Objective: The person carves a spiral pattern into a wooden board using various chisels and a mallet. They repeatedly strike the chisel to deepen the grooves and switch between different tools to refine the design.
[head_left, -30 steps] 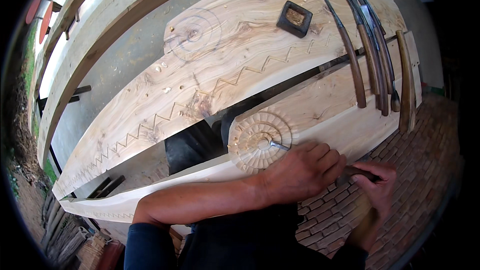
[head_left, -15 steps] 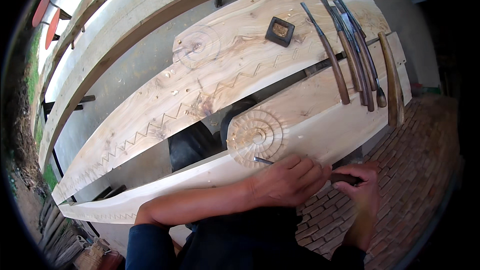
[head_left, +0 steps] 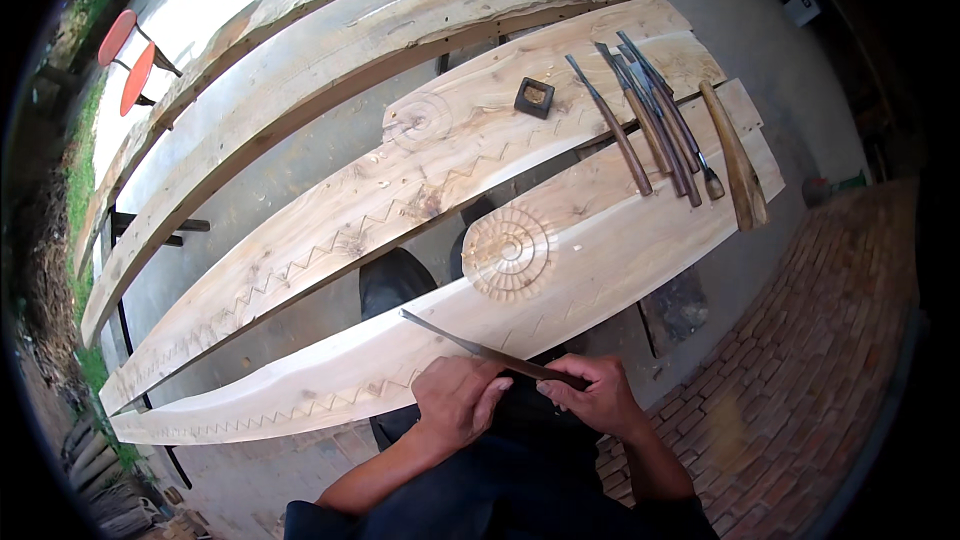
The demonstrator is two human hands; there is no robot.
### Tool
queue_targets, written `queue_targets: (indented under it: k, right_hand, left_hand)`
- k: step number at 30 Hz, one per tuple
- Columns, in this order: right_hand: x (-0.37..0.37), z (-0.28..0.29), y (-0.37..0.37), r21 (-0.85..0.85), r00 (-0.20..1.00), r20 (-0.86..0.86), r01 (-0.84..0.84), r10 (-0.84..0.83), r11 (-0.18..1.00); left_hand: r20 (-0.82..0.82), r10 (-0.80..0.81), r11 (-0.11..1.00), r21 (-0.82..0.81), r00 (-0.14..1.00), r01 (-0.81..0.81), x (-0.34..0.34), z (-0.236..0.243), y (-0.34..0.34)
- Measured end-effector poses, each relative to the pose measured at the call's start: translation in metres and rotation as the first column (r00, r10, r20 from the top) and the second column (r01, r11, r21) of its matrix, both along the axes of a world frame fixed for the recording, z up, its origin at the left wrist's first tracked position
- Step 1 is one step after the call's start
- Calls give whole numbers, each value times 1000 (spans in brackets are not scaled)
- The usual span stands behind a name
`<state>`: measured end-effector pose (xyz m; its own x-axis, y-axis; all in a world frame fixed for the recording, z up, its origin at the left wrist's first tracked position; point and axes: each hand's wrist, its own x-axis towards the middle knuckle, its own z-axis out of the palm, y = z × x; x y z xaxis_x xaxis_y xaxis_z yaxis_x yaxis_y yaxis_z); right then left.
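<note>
My right hand (head_left: pixel 600 395) grips the dark wooden handle of a carving chisel (head_left: pixel 470 343). Its metal blade points up and left, over the near edge of the closer plank. My left hand (head_left: pixel 458 400) is curled just beside the chisel shaft, thumb toward my right hand; what its fingers hold, if anything, is hidden. Beyond the blade, a round carved rosette (head_left: pixel 508 252) with rings and a scalloped rim sits on the near plank (head_left: pixel 620 230). A zigzag line is cut along that plank's narrow left part.
A second plank (head_left: pixel 330 210) with a zigzag lies behind. On the planks rest several carving tools (head_left: pixel 650 120), a wooden mallet-like club (head_left: pixel 735 165) and a small dark square box (head_left: pixel 534 97). Curved beams (head_left: pixel 250 90) stand farther back; brick paving (head_left: pixel 780 360) is at right.
Both hands have drawn back toward my body and left, off the rosette. The chisel blade has lifted away from the carving and now shows at full length. The view has shifted.
</note>
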<state>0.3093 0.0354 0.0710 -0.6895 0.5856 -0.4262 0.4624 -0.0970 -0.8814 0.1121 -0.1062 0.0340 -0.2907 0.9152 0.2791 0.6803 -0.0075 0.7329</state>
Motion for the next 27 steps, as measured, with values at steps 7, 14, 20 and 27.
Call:
queue_targets:
  k: [7, 14, 20, 27]
  right_hand:
    - [-24, -9, -34, 316, 972, -68, -195, 227, 929]
    - [-6, 0, -6, 555, 993, -117, 66, -1, 829]
    - [24, 26, 128, 818, 895, -60, 298, -443, 492]
    - [69, 10, 285, 958, 805, 197, -36, -560, 284]
  left_hand:
    - [514, 219, 974, -173, 830, -149, 8, 13, -9]
    - [299, 73, 997, -12, 952, -73, 3, 9, 15]
    - [114, 113, 993, -29, 987, -110, -10, -13, 14]
    - [131, 119, 993, -27, 984, -117, -8, -14, 22]
